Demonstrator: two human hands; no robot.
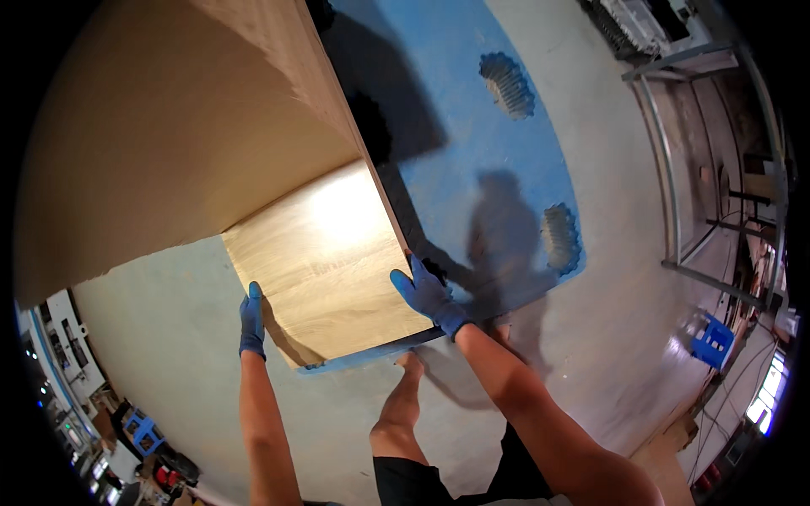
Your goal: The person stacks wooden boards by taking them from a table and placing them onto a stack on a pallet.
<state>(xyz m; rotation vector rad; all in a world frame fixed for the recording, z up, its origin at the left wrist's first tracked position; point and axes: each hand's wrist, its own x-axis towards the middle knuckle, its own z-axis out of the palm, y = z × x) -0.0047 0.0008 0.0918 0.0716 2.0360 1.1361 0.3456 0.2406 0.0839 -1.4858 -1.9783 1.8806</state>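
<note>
A wood-grain board (329, 270), brightly lit on its upper face, lies in front of me between my hands. My left hand (251, 320), in a blue glove, is at its left edge with the fingers pointing away from me. My right hand (429, 297), also gloved in blue, grips the right edge near the close corner, thumb over the face. The fingers' undersides are hidden on both hands. A large brown panel (169, 135) rises at the far left and meets the board's far edge.
Under the board spreads a blue base (472, 110) with scalloped openings, shadows across it. A metal frame (666, 169) stands at the right, a blue stool (713, 341) beyond it. Another blue stool (143, 432) and clutter lie lower left. My bare legs are close to the board.
</note>
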